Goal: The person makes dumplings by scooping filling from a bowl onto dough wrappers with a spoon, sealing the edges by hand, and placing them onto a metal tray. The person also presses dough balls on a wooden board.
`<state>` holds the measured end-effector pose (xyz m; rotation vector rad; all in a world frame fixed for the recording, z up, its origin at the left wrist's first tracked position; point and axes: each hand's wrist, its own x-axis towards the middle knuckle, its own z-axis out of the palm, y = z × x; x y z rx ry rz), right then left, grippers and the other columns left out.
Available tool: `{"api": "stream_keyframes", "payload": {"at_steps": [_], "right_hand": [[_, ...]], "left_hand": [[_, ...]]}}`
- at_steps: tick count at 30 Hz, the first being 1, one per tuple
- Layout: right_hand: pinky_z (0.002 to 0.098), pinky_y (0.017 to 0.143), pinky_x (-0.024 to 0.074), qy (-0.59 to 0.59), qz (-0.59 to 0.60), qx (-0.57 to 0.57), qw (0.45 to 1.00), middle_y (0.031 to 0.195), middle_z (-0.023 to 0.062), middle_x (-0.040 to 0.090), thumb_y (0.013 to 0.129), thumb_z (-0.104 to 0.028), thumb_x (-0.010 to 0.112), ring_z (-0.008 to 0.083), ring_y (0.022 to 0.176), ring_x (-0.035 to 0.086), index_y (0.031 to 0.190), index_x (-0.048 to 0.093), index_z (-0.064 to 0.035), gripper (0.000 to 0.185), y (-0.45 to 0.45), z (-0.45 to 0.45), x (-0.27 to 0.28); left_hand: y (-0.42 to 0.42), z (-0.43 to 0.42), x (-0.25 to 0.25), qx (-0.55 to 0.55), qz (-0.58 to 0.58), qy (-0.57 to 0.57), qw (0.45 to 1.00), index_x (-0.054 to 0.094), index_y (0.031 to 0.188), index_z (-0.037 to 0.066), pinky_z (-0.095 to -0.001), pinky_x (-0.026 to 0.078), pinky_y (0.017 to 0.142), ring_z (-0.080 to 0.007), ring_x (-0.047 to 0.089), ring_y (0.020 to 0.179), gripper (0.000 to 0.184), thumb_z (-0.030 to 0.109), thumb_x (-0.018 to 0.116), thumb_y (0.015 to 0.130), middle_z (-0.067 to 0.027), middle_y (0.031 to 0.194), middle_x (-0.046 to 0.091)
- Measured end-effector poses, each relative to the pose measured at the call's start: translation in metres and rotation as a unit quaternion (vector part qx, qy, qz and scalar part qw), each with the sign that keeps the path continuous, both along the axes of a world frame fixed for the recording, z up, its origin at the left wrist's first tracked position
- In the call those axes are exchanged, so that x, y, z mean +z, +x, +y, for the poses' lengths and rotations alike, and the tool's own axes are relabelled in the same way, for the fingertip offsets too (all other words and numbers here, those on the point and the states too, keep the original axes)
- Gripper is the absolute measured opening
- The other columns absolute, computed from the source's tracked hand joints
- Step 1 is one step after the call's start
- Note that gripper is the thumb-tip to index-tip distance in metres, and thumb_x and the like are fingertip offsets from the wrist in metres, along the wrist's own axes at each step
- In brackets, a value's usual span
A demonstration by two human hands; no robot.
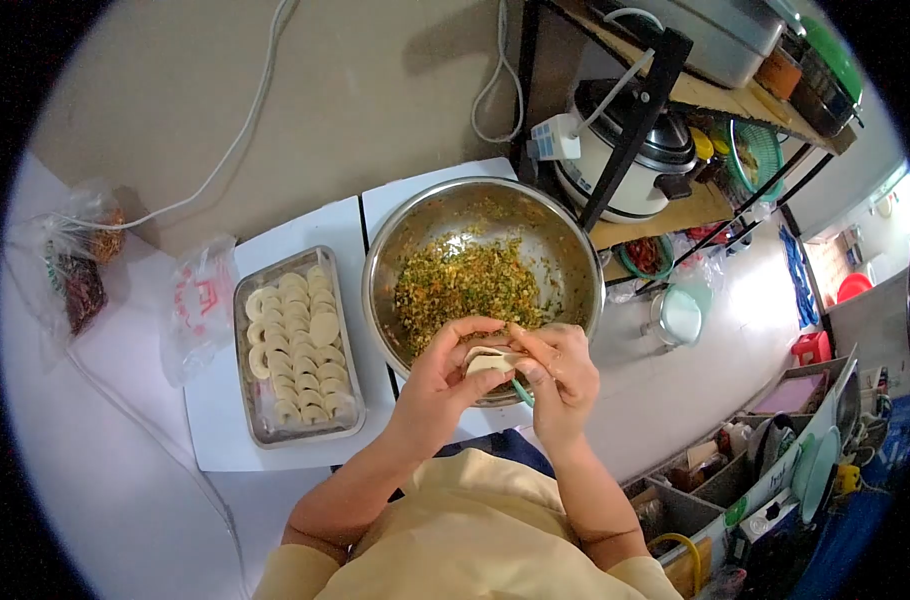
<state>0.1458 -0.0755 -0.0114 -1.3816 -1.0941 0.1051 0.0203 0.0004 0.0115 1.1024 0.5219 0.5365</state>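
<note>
A folded dumpling wrapper (487, 362) is between my two hands, above the near rim of a large steel bowl (380, 225). My left hand (445, 375) is closed around it from the left. The fingers of my right hand (560, 378) pinch its right end. Chopped filling (465, 285), green with orange and pale bits, lies in the bowl. Beside my right thumb a teal handle (523, 392) shows; the rest of it is hidden. To the left, a metal tray (243, 385) holds rows of overlapping round wrappers (293, 340).
A white table (215, 445) carries bowl and tray. Left of the tray lies a clear plastic bag (197, 305) with red print. A rack (643, 125) at right holds a rice cooker (615, 180). White cables (250, 120) run along the wall.
</note>
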Motion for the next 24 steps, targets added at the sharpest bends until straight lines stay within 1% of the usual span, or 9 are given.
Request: {"api": "stream_keyframes", "payload": {"at_steps": [3,5,7,9,12,14,17,20,24], "right_hand": [[0.0339,0.079,0.0382,-0.042,-0.023,0.014,0.999,0.084,0.0059,0.062,0.071,-0.009,0.067,0.0232,0.083,0.054,0.080,0.068,-0.0068,0.010,0.003,-0.001,0.003],[0.0338,0.079,0.0384,-0.002,-0.051,0.007,0.999,0.084,0.0053,0.062,0.072,-0.010,0.066,0.0228,0.083,0.054,0.090,0.071,-0.0076,0.019,0.006,0.001,-0.005],[0.0340,0.079,0.0385,-0.004,-0.043,0.004,0.999,0.083,0.0052,0.062,0.072,-0.009,0.065,0.0230,0.084,0.054,0.091,0.071,-0.0077,0.019,0.005,0.001,-0.006],[0.0342,0.080,0.0385,-0.005,-0.036,0.003,0.999,0.083,0.0052,0.063,0.073,-0.008,0.065,0.0231,0.085,0.055,0.091,0.071,-0.0079,0.020,0.004,0.003,-0.005],[0.0347,0.080,0.0389,0.002,-0.003,0.007,1.000,0.083,0.0055,0.063,0.071,-0.006,0.066,0.0240,0.085,0.055,0.081,0.069,-0.0074,0.010,0.003,0.003,0.001],[0.0344,0.079,0.0389,-0.026,-0.064,0.025,0.997,0.084,0.0060,0.064,0.072,-0.006,0.066,0.0244,0.086,0.056,0.082,0.069,-0.0069,0.011,0.004,0.003,0.005],[0.0341,0.079,0.0386,-0.014,-0.073,0.020,0.997,0.085,0.0061,0.064,0.073,-0.009,0.066,0.0243,0.085,0.056,0.092,0.070,-0.0074,0.020,0.004,0.005,-0.002],[0.0336,0.078,0.0384,-0.005,-0.071,0.019,0.997,0.085,0.0060,0.064,0.074,-0.010,0.066,0.0240,0.085,0.056,0.093,0.070,-0.0079,0.019,0.005,0.006,-0.005],[0.0343,0.075,0.0388,-0.038,-0.066,0.015,0.997,0.083,0.0062,0.064,0.073,-0.010,0.066,0.0241,0.084,0.057,0.082,0.069,-0.0079,0.009,0.008,0.005,-0.003]], "left_hand": [[0.001,-0.001,0.005,-0.014,0.008,-0.006,1.000,0.040,0.127,0.004,-0.0279,0.046,0.089,-0.0150,0.056,0.102,0.048,-0.003,0.058,0.083,-0.0114,0.113,0.057],[0.001,-0.001,0.007,-0.024,0.013,-0.018,0.999,0.039,0.130,0.004,-0.0271,0.046,0.088,-0.0144,0.056,0.102,0.051,-0.003,0.058,0.083,-0.0111,0.113,0.057],[0.001,-0.002,0.007,-0.056,0.021,-0.009,0.998,0.037,0.133,0.004,-0.0267,0.046,0.088,-0.0141,0.056,0.102,0.055,-0.003,0.058,0.083,-0.0109,0.113,0.058],[0.003,-0.002,0.005,-0.045,0.018,-0.006,0.999,0.036,0.134,0.004,-0.0267,0.046,0.088,-0.0140,0.056,0.101,0.056,-0.003,0.058,0.083,-0.0107,0.113,0.058],[0.003,0.000,0.005,-0.031,0.020,0.017,0.999,0.035,0.134,0.004,-0.0266,0.045,0.087,-0.0138,0.056,0.101,0.056,-0.003,0.058,0.084,-0.0107,0.112,0.059],[0.003,0.000,0.005,-0.026,0.024,0.036,0.999,0.035,0.135,0.003,-0.0266,0.045,0.087,-0.0136,0.056,0.100,0.056,-0.004,0.058,0.084,-0.0108,0.112,0.059],[0.004,0.000,0.005,-0.047,0.024,0.020,0.998,0.034,0.135,0.003,-0.0267,0.045,0.087,-0.0131,0.055,0.101,0.057,-0.004,0.057,0.084,-0.0108,0.111,0.059],[0.004,0.000,0.003,-0.055,0.017,0.012,0.998,0.033,0.135,0.003,-0.0262,0.045,0.088,-0.0120,0.053,0.102,0.054,-0.006,0.052,0.086,-0.0105,0.113,0.056],[0.004,0.001,0.000,-0.036,0.040,0.073,0.996,0.033,0.136,0.004,-0.0243,0.045,0.084,-0.0102,0.053,0.099,0.054,-0.006,0.052,0.086,-0.0097,0.111,0.057]]}}
